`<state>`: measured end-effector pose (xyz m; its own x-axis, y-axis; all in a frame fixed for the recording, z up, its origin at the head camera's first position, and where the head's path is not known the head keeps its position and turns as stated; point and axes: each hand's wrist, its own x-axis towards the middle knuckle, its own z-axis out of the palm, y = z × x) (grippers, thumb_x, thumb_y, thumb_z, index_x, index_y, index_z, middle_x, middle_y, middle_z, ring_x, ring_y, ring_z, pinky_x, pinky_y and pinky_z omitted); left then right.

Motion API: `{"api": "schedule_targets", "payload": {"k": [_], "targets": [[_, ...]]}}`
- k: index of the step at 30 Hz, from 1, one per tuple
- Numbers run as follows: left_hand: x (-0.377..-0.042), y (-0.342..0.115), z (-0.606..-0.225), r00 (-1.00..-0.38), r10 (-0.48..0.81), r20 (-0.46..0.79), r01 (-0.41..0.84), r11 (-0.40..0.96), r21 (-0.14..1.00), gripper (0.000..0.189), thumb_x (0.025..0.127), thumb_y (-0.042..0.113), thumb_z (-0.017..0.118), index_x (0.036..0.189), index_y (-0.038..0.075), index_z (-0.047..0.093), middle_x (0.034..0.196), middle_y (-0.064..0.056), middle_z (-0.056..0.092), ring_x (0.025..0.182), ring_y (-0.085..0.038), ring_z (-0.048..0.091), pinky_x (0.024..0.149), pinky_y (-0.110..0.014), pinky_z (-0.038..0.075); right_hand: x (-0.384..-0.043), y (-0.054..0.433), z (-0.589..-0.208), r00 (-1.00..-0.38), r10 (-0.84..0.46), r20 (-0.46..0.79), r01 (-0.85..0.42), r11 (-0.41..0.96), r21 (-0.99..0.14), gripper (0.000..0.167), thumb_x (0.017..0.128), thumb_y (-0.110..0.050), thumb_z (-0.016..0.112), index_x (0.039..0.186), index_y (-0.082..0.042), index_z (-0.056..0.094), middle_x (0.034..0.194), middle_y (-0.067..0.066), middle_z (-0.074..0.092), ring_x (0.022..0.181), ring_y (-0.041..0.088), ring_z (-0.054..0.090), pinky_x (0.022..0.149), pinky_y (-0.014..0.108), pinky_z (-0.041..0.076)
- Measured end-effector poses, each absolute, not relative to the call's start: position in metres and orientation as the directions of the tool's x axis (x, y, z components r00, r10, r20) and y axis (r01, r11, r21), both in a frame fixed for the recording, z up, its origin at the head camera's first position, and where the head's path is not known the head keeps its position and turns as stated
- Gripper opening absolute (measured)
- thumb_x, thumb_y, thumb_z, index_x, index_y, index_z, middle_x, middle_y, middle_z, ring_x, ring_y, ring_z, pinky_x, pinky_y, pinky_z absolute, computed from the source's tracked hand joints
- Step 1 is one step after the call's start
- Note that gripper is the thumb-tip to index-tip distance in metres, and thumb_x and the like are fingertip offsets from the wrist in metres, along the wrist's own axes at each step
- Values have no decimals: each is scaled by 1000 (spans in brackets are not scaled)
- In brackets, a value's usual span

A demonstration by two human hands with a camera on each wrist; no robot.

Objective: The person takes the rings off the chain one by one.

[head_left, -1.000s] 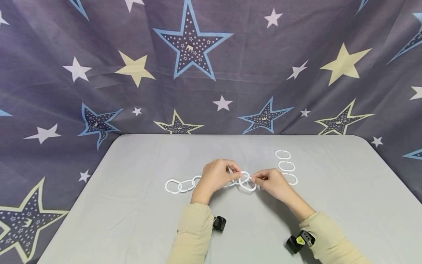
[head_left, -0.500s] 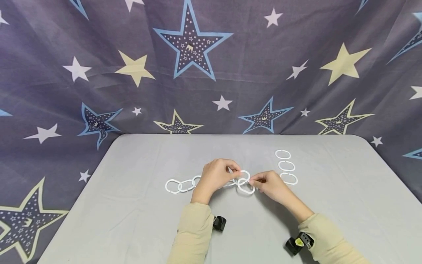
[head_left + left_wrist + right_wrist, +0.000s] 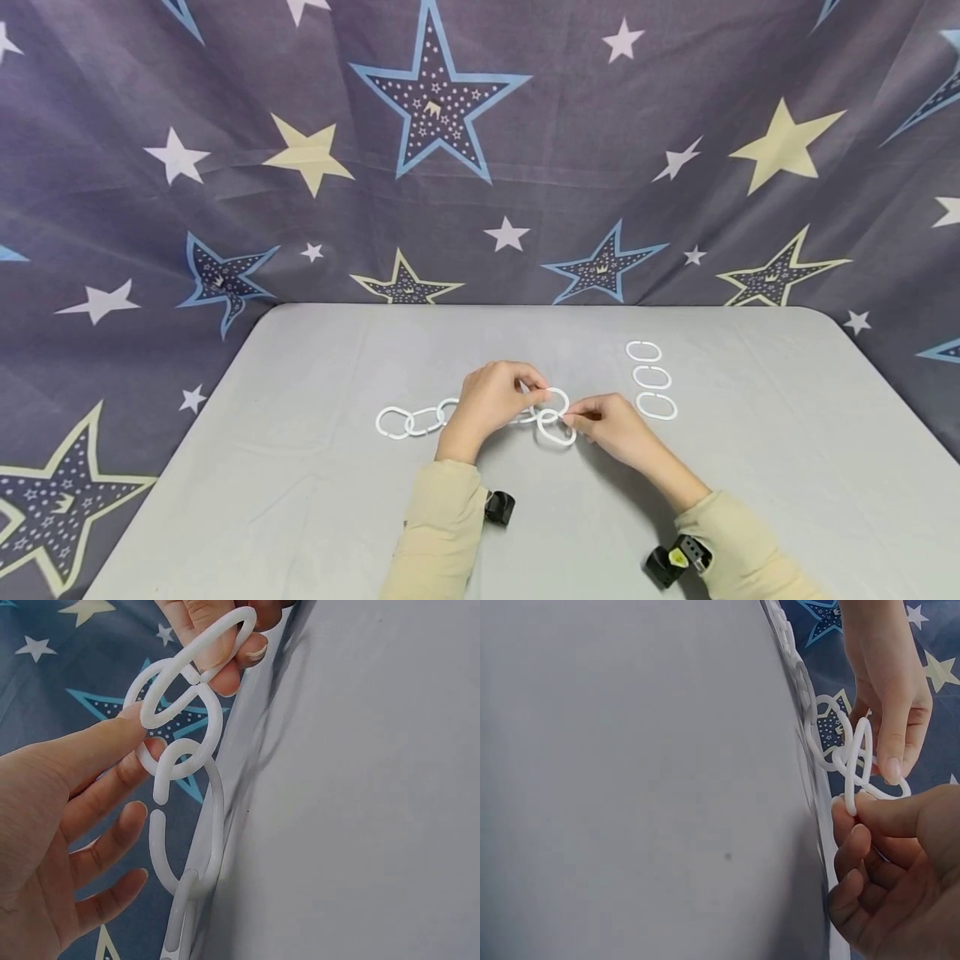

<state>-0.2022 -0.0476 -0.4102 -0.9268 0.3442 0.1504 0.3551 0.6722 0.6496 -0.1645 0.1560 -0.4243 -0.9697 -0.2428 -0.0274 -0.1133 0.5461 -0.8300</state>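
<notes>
My left hand (image 3: pixel 489 406) pinches a white plastic chain link (image 3: pixel 215 727) between thumb and fingers. It is the right end of a chain (image 3: pixel 392 408) of joined white links running left along the table, partly hidden behind this hand. My right hand (image 3: pixel 617 423) pinches another white link (image 3: pixel 557 443) between thumb and index finger. In the left wrist view that link (image 3: pixel 187 654) slants across the end link, the two crossing near a small gap in the ring. Below them hangs a link (image 3: pixel 217 817) with a split in its side.
Three loose white links (image 3: pixel 643 361) lie in a column on the grey table (image 3: pixel 300 517), beyond the right hand. A dark curtain with stars (image 3: pixel 570 150) hangs behind the table's far edge. Each wrist carries a small black camera (image 3: pixel 499 508).
My right hand has shifted slightly left and toward me, drawing its link lower across the chain's end link. The nearest loose link has come fully into sight. My left hand stays in place.
</notes>
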Motion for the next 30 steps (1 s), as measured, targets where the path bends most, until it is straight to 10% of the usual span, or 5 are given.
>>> {"api": "schedule_targets", "payload": {"k": [30], "targets": [[-202, -49, -412, -928, 349, 130, 343, 669, 659, 7, 84, 38, 79, 86, 31, 76, 78, 22, 66, 71, 0, 57, 74, -30, 43, -159, 157, -428, -946, -323, -4, -175, 524, -834, 11, 92, -3, 66, 88, 5, 73, 68, 3, 63, 58, 9, 49, 53, 23, 45]]}}
